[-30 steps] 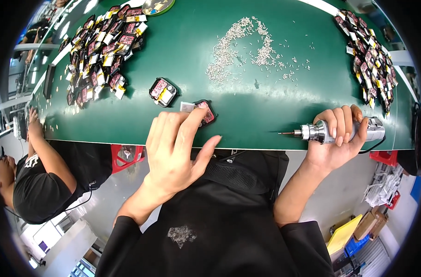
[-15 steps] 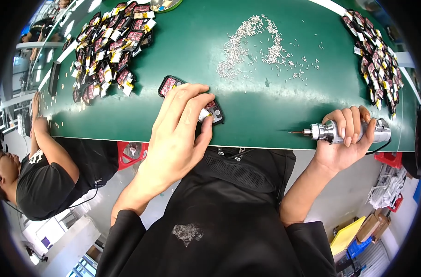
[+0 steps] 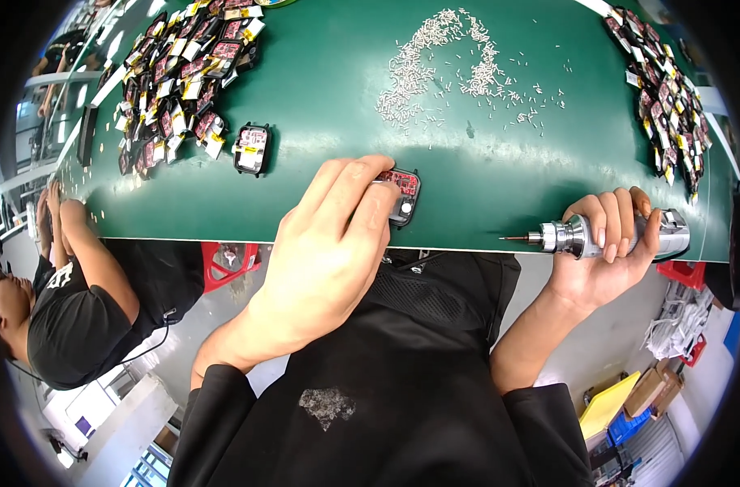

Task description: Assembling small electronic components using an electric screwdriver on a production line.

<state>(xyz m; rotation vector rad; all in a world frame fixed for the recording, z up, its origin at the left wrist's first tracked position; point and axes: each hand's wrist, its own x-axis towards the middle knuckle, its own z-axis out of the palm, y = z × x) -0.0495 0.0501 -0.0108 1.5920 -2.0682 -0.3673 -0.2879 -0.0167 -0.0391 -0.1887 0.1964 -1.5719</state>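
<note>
- Green bench top (image 3: pixel 321 73) carries everything; heaps of units on both flanks, active work at the near edge.
- Left heap (image 3: pixel 183 81), far left: many black-cased units, red boards showing, white and yellow pieces among them. Cases look open-faced.
- Right heap (image 3: pixel 668 105), far right: same kind of unit, looks smaller (fisheye squeezes that side, so don't trust it). My guess is one heap is done and the other waiting; can't tell which is which.
- Left hand (image 3: pixel 333 223), near middle: fingers curled over the left side of one unit, touching it. Thumb hidden, so can't tell if it's pinched or just steadied on the bench.
- Right hand (image 3: pixel 601 243), near right: wrapped firmly round a silver power driver (image 3: pixel 577 236), bit pointing left, well apart from that unit.
- Current unit (image 3: pixel 408 195), near middle by the bench edge, partly under the left fingers: red board exposed. Judging it in progress; no driving at this instant. Can't see whether any fastener is in.
- Spare unit (image 3: pixel 251 149), left of the left hand, near the left heap: white pouch exposed, untouched. Queued or finished, can't say.
- Pins (image 3: pixel 410 77), far middle: pale, loose, in a rough arch plus scatter. Plenty unused, so I'd call the batch unfinished.
</note>
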